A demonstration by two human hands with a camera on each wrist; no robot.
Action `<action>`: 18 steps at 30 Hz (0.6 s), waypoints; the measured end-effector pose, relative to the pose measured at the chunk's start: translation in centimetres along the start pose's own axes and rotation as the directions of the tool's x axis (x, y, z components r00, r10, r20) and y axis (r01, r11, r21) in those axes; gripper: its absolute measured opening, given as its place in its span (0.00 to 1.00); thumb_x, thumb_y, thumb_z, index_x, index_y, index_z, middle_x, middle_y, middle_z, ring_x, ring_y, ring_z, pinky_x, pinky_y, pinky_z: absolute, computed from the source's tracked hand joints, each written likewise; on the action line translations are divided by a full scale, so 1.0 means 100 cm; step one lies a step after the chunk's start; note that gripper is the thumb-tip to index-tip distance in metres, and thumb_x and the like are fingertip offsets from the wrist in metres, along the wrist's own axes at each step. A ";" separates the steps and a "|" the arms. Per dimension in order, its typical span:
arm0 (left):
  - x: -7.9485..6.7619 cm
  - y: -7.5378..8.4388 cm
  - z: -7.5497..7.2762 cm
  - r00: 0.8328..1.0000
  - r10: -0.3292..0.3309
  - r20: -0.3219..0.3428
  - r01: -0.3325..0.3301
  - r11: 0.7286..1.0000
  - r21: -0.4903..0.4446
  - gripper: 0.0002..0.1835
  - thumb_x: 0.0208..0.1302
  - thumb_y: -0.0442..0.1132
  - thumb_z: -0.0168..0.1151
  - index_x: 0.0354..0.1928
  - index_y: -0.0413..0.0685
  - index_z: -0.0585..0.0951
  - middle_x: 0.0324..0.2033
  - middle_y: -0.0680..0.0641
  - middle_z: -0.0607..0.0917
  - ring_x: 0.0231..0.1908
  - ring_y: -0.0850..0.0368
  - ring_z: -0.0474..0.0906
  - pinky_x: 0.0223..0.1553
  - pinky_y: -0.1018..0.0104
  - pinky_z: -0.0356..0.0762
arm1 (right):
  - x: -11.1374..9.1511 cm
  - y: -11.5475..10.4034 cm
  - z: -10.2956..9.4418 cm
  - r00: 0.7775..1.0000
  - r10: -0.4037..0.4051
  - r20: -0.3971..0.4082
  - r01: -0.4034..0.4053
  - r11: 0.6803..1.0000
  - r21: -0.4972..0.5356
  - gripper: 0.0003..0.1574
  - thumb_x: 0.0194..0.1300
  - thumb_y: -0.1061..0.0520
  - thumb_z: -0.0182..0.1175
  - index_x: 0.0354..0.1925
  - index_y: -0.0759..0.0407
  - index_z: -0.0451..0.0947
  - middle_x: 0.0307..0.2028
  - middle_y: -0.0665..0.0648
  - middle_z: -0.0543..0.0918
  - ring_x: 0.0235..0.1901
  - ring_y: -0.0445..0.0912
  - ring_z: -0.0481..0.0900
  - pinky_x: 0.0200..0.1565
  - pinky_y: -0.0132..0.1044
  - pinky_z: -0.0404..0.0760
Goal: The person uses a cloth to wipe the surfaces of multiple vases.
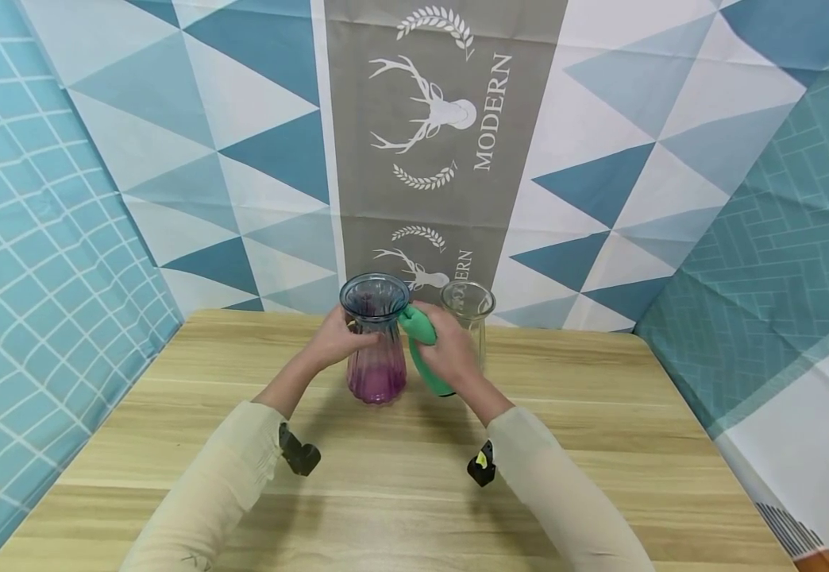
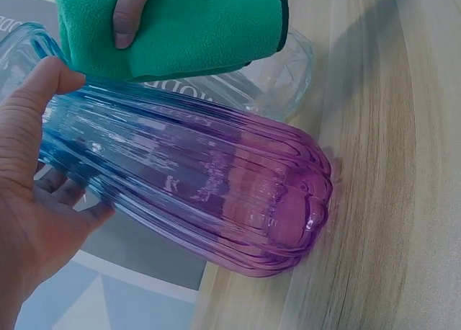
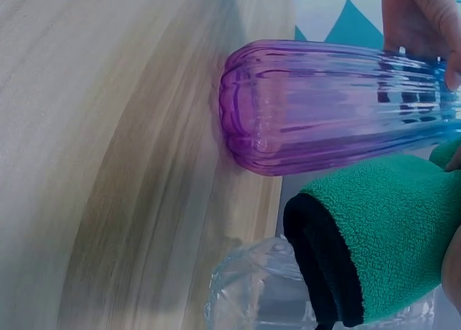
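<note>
A ribbed glass vase (image 1: 376, 380), blue at the top and purple toward its base, stands upright on the wooden table. My left hand (image 1: 337, 340) grips it around the neck, thumb across the front and fingers behind. In my right hand (image 1: 450, 346) is a folded green cloth (image 2: 194, 34) with a black edge. One end of the cloth lies against the right side of the vase's rim (image 1: 395, 311), and the rest hangs beside the vase. Just behind the right hand stands a clear glass vase (image 3: 252, 290), partly hidden by that hand and the cloth.
A patterned wall cloth (image 1: 414, 183) with triangles and deer heads hangs right behind the table (image 1: 379, 492). Tiled-pattern sheets (image 1: 36, 214) close off the left side, and more printed fabric (image 1: 779, 238) hangs on the right.
</note>
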State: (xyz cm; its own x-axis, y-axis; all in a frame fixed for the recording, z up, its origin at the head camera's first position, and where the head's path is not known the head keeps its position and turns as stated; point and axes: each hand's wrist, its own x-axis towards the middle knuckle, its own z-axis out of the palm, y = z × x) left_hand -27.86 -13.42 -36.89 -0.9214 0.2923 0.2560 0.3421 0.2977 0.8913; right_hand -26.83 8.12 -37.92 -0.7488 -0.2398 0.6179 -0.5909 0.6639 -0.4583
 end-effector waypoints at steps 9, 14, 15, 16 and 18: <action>0.000 0.001 -0.001 1.000 0.009 0.009 -0.009 1.000 -0.001 0.39 0.52 0.32 0.67 0.66 0.43 0.60 0.61 0.36 0.70 0.64 0.39 0.63 0.64 0.43 0.63 | -0.004 0.004 0.011 0.992 -0.122 0.014 0.123 0.989 -0.082 0.33 0.49 0.62 0.67 0.56 0.55 0.74 0.50 0.57 0.82 0.44 0.51 0.81 0.44 0.45 0.81; -0.007 0.019 -0.001 1.000 -0.015 0.028 0.015 1.000 -0.010 0.39 0.53 0.29 0.63 0.67 0.37 0.58 0.62 0.32 0.67 0.65 0.35 0.60 0.64 0.39 0.62 | -0.007 0.006 0.014 0.989 -0.114 0.091 0.124 0.985 -0.117 0.28 0.51 0.63 0.65 0.53 0.55 0.75 0.47 0.56 0.83 0.44 0.51 0.81 0.45 0.45 0.80; -0.009 0.023 -0.001 0.999 -0.017 0.030 0.017 1.000 -0.012 0.39 0.53 0.29 0.63 0.67 0.36 0.57 0.62 0.31 0.67 0.64 0.35 0.60 0.63 0.39 0.62 | -0.008 0.007 0.014 0.988 -0.108 0.108 0.121 0.986 -0.116 0.27 0.51 0.63 0.65 0.52 0.55 0.76 0.46 0.56 0.83 0.43 0.50 0.81 0.45 0.44 0.80; -0.010 0.026 -0.001 0.999 -0.018 0.031 0.018 1.000 -0.010 0.39 0.53 0.28 0.63 0.67 0.35 0.57 0.61 0.31 0.67 0.64 0.34 0.61 0.63 0.39 0.62 | -0.009 0.008 0.015 0.987 -0.100 0.129 0.116 0.986 -0.121 0.25 0.51 0.63 0.64 0.50 0.54 0.76 0.43 0.55 0.84 0.42 0.49 0.80 0.44 0.43 0.80; -0.011 0.028 -0.002 0.999 -0.016 0.034 0.017 1.000 -0.011 0.39 0.53 0.28 0.62 0.67 0.35 0.58 0.61 0.31 0.67 0.64 0.34 0.61 0.63 0.40 0.63 | -0.010 0.009 0.016 0.981 -0.081 0.174 0.104 0.986 -0.127 0.21 0.51 0.64 0.63 0.46 0.53 0.75 0.38 0.53 0.83 0.38 0.48 0.79 0.41 0.42 0.79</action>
State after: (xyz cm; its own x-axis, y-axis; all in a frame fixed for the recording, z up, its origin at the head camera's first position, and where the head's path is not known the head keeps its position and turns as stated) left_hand -25.92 -13.08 -34.63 -0.9202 0.3177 0.2288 0.3246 0.2926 0.8994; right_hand -27.11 7.88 -39.97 -0.7392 -0.4129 0.5321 -0.6227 0.7199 -0.3064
